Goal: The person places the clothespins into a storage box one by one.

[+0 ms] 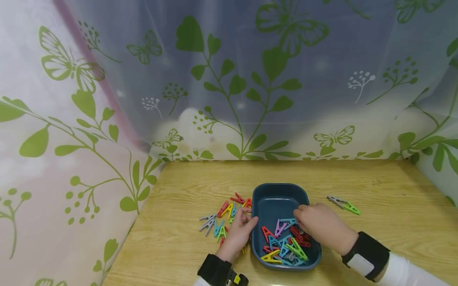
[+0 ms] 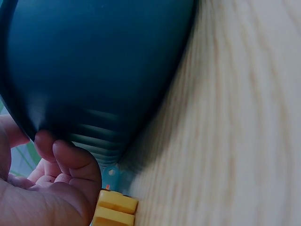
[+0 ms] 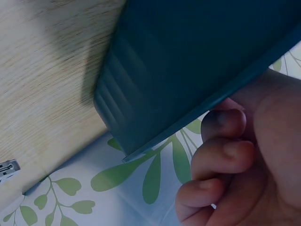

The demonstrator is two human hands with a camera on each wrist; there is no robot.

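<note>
A dark blue plastic box (image 1: 279, 202) stands on the table with several coloured clothespins (image 1: 284, 248) heaped in its near half. At the box's left side my left hand (image 1: 239, 233) holds the rim, thumb on top and curled fingertips (image 2: 63, 153) against the outer wall. My right hand (image 1: 323, 224) reaches over the right rim, its fingertips down inside beside dark red clothespins (image 1: 302, 239). In the right wrist view the other fingers (image 3: 221, 157) are curled above the rim. Thumb and index tips are hidden, so whether they pinch a clothespin does not show.
Left of the box lies a loose pile of mixed clothespins (image 1: 218, 220), partly behind my left hand. To the right lie a grey clothespin (image 1: 335, 201) and a green clothespin (image 1: 352, 208). A printed curtain (image 1: 229, 87) hangs along the back and sides of the wooden table (image 1: 400, 206).
</note>
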